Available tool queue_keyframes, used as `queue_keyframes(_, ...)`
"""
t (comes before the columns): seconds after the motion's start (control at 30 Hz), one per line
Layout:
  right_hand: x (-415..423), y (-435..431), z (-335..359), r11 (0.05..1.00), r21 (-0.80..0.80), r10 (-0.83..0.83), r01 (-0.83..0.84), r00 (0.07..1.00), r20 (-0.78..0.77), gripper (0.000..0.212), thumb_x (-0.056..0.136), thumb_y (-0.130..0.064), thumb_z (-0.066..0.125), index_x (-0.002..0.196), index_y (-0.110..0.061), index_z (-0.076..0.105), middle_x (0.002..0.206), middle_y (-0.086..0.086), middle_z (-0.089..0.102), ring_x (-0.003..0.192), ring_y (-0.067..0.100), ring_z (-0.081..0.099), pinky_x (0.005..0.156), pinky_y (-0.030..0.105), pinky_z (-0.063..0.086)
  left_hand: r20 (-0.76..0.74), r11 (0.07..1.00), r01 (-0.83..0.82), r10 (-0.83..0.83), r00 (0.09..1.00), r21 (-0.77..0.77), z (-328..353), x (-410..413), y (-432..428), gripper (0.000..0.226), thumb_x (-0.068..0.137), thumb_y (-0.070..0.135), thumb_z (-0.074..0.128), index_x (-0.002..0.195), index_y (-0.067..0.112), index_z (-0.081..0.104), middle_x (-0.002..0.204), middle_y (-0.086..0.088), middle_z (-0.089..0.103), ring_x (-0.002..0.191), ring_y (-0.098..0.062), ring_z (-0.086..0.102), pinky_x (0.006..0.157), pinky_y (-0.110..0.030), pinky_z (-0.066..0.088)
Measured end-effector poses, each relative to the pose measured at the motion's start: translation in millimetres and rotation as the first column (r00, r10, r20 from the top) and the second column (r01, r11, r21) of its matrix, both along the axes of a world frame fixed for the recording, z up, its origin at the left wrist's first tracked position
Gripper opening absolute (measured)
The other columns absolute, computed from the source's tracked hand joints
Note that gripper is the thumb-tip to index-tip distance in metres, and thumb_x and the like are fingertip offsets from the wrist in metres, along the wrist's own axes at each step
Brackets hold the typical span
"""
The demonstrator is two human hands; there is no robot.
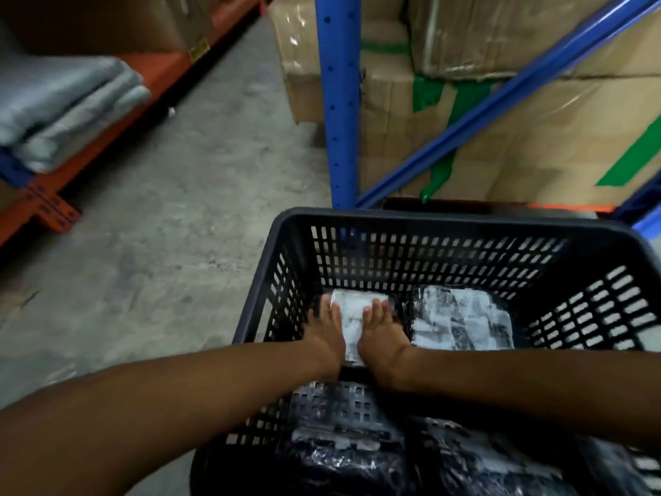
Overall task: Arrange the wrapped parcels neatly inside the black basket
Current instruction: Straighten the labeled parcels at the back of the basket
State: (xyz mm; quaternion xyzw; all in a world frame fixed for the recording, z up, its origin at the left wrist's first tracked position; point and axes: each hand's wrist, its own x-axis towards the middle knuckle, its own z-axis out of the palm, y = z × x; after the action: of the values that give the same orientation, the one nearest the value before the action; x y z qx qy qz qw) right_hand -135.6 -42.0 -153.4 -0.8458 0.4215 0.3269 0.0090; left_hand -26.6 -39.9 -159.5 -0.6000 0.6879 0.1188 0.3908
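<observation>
Head view: the parcel you're working [348, 325] lies flat on the floor of the black basket [429, 218], at the far-left corner, white label up. Your left hand [327, 332] has its fingers spread flat along the parcel's left edge; your right hand [381, 334] lies flat along its right edge. Neither grip is closed round it. Both look like open palms pressing from the sides and top, not a clamp.

Second wrapped parcel [461, 318] sits just to the right, touching or nearly touching the first; can't tell which, your right hand covers the seam.

Risks from here:
- The film wrap looks slick. Push sideways with flat palms and I'd expect the parcel to skid under your hand rather than square up, ending skewed against the mesh wall.
- Your right fingers are between the two parcels. Shove right and you likely nudge the neighbour out of line too.
- Your left fingers are close to the slotted left wall; a fingertip or loose wrap could snag in a slot.
- More dark wrapped parcels [357, 456] sit at the near side under your forearms, seen partly through the mesh, so I can't tell whether they're inside this basket or below it. If inside, your forearms could drag them as you pull back.
- Frame is motion-blurred, so edge alignment isn't readable.

Basket stands beside the blue rack upright [338, 102], cardboard cartons [536, 137] behind it; no bearing on the placement.
</observation>
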Motion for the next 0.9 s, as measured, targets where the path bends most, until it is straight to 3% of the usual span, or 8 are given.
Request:
queue_keyframes(0.13, -15, 1, 44, 0.986, 0.119, -0.142, 0.119, 0.970, 0.199, 0.089, 0.091, -0.035, 0.065, 0.152, 0.014, 0.021, 0.157, 0.039, 0.025, 0.144, 0.050, 0.032, 0.113, 0.046, 0.037, -0.275, 0.989, -0.086, 0.117, 0.954, 0.124, 36, 17, -16, 0.099, 0.086, 0.005, 0.066, 0.158, 0.001, -0.003, 0.164, -0.024, 0.004, 0.142, -0.040, 0.038, 0.111, -0.038, 0.043)
queue_keyframes(0.2, -27, -3, 55, 0.977, 0.149, -0.200, 0.153, 0.898, 0.391, 0.061, 0.082, -0.036, 0.070, 0.130, -0.002, 0.056, 0.129, 0.022, 0.064, 0.112, 0.035, 0.065, 0.086, 0.033, 0.055, -0.444, 0.985, -0.097, 0.150, 0.883, 0.140, 56, 27, -19, 0.067, 0.086, 0.010, 0.066, 0.147, 0.008, 0.041, 0.137, -0.012, 0.053, 0.118, -0.027, 0.060, 0.090, -0.031, 0.054)
queue_keyframes(0.3, -46, -22, 68, 0.917, 0.274, -0.399, 0.291, 0.708, 0.583, 0.041, 0.081, -0.028, 0.072, 0.115, -0.013, 0.054, 0.089, 0.004, 0.068, 0.075, 0.021, 0.066, 0.058, 0.025, 0.050, -0.624, 0.939, -0.269, 0.344, 0.702, 0.216, 92, 38, -21, 0.032, 0.091, 0.013, 0.063, 0.120, 0.001, 0.065, 0.103, -0.010, 0.064, 0.091, -0.020, 0.058, 0.073, -0.027, 0.046)
queue_keyframes(0.4, -63, -42, 82, 0.694, 0.642, -0.715, 0.325, 0.418, 0.561, 0.042, 0.092, -0.020, 0.065, 0.129, -0.021, 0.044, 0.093, -0.001, 0.062, 0.071, 0.009, 0.058, 0.053, 0.017, 0.047, -0.747, 0.821, -0.471, 0.527, 0.405, 0.324, 115, 44, -19, 0.033, 0.096, 0.027, 0.061, 0.113, -0.001, 0.065, 0.094, -0.007, 0.068, 0.079, -0.014, 0.061, 0.063, -0.023, 0.049)
queue_keyframes(0.5, -71, -49, 82, 0.531, 0.779, -0.848, 0.334, 0.213, 0.486, 0.033, 0.096, -0.020, 0.053, 0.128, -0.013, 0.052, 0.097, 0.004, 0.061, 0.078, 0.016, 0.057, 0.063, 0.025, 0.046, -0.780, 0.708, -0.640, 0.568, 0.264, 0.299, 114, 44, -17, 0.054, 0.092, 0.046, 0.059, 0.121, 0.000, 0.063, 0.103, -0.008, 0.071, 0.071, -0.014, 0.059, 0.054, -0.023, 0.046)
queue_keyframes(0.67, -69, -55, 74, 0.343, 0.901, -0.939, 0.265, 0.084, 0.332, 0.027, 0.099, -0.035, 0.036, 0.095, -0.012, 0.049, 0.076, 0.008, 0.054, 0.063, 0.016, 0.046, 0.062, 0.032, 0.038, -0.819, 0.536, -0.750, 0.574, -0.013, 0.387, 94, 33, 0, 0.083, 0.080, 0.036, 0.078, 0.147, 0.019, 0.032, 0.133, -0.005, 0.059, 0.116, -0.021, 0.055, 0.095, -0.032, 0.045)
queue_keyframes(0.77, -61, -57, 66, 0.331, 0.880, -0.941, 0.342, 0.054, 0.333, 0.033, 0.102, -0.038, 0.037, 0.092, -0.014, 0.057, 0.070, 0.004, 0.058, 0.061, 0.017, 0.049, 0.059, 0.031, 0.039, -0.825, 0.521, -0.779, 0.566, 0.009, 0.348, 82, 28, -2, 0.104, 0.083, 0.006, 0.075, 0.157, 0.027, 0.006, 0.141, -0.008, 0.053, 0.117, -0.021, 0.053, 0.094, -0.028, 0.044)
queue_keyframes(0.9, -47, -55, 56, 0.396, 0.830, -0.914, 0.392, 0.259, 0.313, 0.028, 0.101, -0.030, 0.054, 0.113, -0.006, 0.062, 0.095, 0.005, 0.067, 0.082, 0.018, 0.063, 0.072, 0.029, 0.052, -0.739, 0.476, -0.839, 0.659, 0.141, 0.264, 67, 28, -19, 0.111, 0.085, 0.015, 0.074, 0.158, 0.011, -0.008, 0.153, -0.012, 0.042, 0.139, -0.028, 0.043, 0.112, -0.033, 0.041)
